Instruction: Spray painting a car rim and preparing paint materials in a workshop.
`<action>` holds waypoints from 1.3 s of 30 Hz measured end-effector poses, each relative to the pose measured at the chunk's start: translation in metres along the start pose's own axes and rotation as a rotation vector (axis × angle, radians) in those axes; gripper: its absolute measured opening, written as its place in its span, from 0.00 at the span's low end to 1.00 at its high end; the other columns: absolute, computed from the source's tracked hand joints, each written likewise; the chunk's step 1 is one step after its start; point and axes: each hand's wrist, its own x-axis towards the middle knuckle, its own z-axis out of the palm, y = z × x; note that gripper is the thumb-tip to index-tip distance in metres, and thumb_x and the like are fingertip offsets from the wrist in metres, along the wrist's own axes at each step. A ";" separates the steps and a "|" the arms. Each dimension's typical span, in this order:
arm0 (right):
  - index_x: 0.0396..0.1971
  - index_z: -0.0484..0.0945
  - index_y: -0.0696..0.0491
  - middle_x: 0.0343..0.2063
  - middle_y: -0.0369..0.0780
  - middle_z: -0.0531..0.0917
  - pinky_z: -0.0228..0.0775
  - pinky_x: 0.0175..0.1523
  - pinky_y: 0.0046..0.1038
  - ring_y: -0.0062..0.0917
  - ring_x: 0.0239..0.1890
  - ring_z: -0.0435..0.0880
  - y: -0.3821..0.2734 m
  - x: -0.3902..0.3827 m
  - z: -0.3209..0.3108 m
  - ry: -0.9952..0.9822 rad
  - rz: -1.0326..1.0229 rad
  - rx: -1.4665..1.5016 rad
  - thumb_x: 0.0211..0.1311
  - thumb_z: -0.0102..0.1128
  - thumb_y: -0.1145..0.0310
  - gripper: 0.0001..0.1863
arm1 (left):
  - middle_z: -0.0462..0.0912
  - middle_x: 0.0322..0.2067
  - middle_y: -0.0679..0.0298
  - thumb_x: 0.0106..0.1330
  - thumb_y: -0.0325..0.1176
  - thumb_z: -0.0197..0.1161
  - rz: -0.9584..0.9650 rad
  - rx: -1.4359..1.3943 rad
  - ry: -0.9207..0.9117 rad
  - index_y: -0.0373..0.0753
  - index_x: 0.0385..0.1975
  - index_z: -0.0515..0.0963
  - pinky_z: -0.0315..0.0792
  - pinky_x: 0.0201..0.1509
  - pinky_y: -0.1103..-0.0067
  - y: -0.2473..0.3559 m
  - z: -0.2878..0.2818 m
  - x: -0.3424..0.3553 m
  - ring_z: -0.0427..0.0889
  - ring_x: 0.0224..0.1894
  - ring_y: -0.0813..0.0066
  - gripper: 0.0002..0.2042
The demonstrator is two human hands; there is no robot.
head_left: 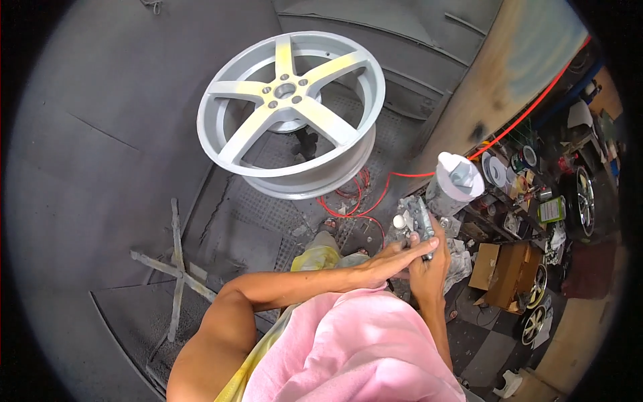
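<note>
Both my hands are together right of centre, around a grey metal spray gun. My right hand is wrapped around its lower part. Reaching across from the left, my left hand has its fingers closed at the back of the gun, against my right hand. My fingers partly hide the gun. Just left of it is a round white cap. Beyond my hands, a large five-spoke car wheel rim sits raised on a stand, light grey with pale yellow patches on its spokes and hub.
A white bucket stands right of the rim. A red hose loops over the floor and up the wall. At right are a cluttered shelf, a cardboard box and several wheels. A crossed metal stand is at left.
</note>
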 end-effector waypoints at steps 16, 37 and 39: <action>0.58 0.72 0.55 0.36 0.39 0.85 0.66 0.19 0.15 0.16 0.31 0.84 -0.167 0.057 -0.049 -0.163 0.213 0.428 0.74 0.60 0.65 0.18 | 0.85 0.51 0.51 0.79 0.60 0.45 0.076 0.181 0.080 0.31 0.60 0.76 0.78 0.59 0.72 -0.058 -0.170 0.003 0.85 0.52 0.65 0.34; 0.52 0.77 0.54 0.29 0.31 0.82 0.67 0.27 0.16 0.11 0.27 0.79 -0.223 0.123 -0.019 0.101 0.192 0.155 0.73 0.61 0.64 0.13 | 0.77 0.63 0.53 0.74 0.61 0.45 0.429 -0.978 0.673 0.38 0.65 0.70 0.70 0.72 0.57 -0.083 -0.368 0.007 0.77 0.65 0.54 0.33; 0.50 0.77 0.54 0.30 0.32 0.82 0.68 0.27 0.16 0.12 0.27 0.79 -0.228 0.124 -0.017 0.087 0.215 0.165 0.73 0.61 0.64 0.13 | 0.78 0.63 0.54 0.74 0.61 0.46 0.423 -0.965 0.668 0.38 0.64 0.71 0.70 0.71 0.56 -0.093 -0.386 0.009 0.78 0.64 0.55 0.33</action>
